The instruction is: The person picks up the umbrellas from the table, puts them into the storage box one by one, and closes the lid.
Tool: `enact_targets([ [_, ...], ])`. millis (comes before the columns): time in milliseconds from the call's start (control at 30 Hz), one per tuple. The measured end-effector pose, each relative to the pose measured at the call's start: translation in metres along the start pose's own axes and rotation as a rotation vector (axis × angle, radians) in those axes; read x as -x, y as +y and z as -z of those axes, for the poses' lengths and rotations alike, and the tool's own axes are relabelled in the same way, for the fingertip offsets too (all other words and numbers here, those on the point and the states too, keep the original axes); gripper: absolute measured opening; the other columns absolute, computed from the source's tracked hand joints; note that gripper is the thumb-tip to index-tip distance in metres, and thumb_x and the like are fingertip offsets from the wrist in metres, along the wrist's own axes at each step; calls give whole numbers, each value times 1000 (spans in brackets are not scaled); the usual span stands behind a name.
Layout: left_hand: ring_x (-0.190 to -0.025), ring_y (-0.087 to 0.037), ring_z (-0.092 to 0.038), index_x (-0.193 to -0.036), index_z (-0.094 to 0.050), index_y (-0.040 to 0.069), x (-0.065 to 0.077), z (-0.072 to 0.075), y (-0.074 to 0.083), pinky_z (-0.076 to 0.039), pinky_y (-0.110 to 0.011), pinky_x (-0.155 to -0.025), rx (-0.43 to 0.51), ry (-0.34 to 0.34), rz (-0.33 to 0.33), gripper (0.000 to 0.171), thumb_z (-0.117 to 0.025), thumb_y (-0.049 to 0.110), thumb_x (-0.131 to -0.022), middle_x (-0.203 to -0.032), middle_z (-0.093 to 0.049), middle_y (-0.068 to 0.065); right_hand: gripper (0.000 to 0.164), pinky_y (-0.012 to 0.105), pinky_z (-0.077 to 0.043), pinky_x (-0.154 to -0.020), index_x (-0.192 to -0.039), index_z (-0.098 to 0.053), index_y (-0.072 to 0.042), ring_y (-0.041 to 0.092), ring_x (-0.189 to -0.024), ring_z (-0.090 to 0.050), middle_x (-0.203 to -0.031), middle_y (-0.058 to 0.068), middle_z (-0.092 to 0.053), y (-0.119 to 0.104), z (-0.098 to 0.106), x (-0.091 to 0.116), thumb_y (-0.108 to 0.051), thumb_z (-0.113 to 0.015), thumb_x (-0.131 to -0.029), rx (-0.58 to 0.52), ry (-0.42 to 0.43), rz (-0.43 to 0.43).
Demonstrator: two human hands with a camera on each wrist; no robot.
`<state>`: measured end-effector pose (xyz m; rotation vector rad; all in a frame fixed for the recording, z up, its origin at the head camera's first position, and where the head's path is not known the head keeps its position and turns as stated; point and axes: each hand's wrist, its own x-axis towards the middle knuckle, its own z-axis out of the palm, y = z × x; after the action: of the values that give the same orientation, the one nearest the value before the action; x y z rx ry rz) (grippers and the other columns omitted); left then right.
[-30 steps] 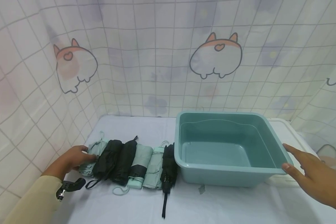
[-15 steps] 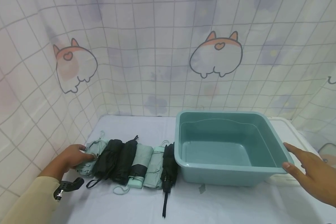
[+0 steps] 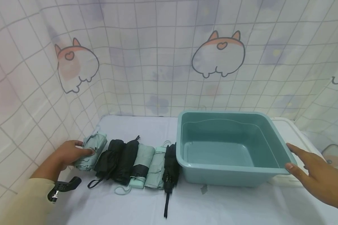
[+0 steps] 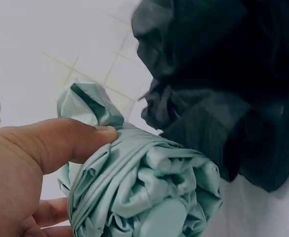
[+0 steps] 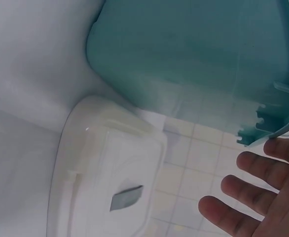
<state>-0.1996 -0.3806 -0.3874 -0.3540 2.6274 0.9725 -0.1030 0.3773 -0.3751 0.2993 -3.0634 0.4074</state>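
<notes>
At the left end of a row, my left hand [image 3: 69, 153] grips a folded light-green umbrella [image 3: 97, 144], thumb on top and fingers on its far side. The left wrist view shows its bunched fabric and round end close up. Just right of it lie two black folded umbrellas [image 3: 126, 162], then a light-green umbrella with a black band [image 3: 142, 156], a plain light-green one [image 3: 155, 172] and a black one [image 3: 171, 165]. My right hand [image 3: 316, 176] has its fingers extended, the fingertips at the right rim of a teal plastic bin [image 3: 233, 169].
Under and behind the bin's right side is a white lid-like piece [image 3: 288, 132] with a grey patch. A white cloth [image 3: 121, 209] covers the table. Grid-patterned curtains [image 3: 163, 62] stand close along the back and both sides.
My left hand has raised the light-green umbrella slightly and moved it away from the black one beside it, up and to the left. My right hand stays at the bin's rim.
</notes>
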Motion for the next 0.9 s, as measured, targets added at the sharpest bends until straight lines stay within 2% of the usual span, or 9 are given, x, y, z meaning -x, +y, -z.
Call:
enact_targets([
  [167,-112,-48,-55,-146,-22,-23,7,2,8,-55,-56,-91,76,-15,-1,97,-73,40,-93,-133,-42,-40,74,77,-47,-71,-162,-17,-1,65,-101,-58,-142,44,-41,-1,-1,0,-37,-52,-108,-50,-13,-4],
  [367,-125,-56,-45,-148,-16,-23,11,3,11,-44,-65,-102,152,-29,-5,98,-70,40,-96,-142,-33,-43,75,75,-49,-67,-162,-16,-3,63,-100,-60,-143,43,-40,-2,-2,-2,-40,-51,-108,-34,-27,-12],
  [533,-127,-55,-45,-149,-15,-22,15,1,19,-45,-63,-102,184,-37,-27,100,-71,42,-96,-144,-34,-42,76,75,-49,-65,-162,-15,-3,63,-101,-60,-144,42,-39,-2,-2,-3,-41,-51,-108,-31,-33,-23],
  [900,-126,-54,-51,-152,-15,-18,27,-11,51,-49,-57,-100,246,-92,-82,98,-71,41,-97,-145,-37,-38,73,75,-48,-70,-162,-16,-3,61,-99,-61,-143,42,-41,1,-2,2,-37,-51,-108,-50,-18,-12],
])
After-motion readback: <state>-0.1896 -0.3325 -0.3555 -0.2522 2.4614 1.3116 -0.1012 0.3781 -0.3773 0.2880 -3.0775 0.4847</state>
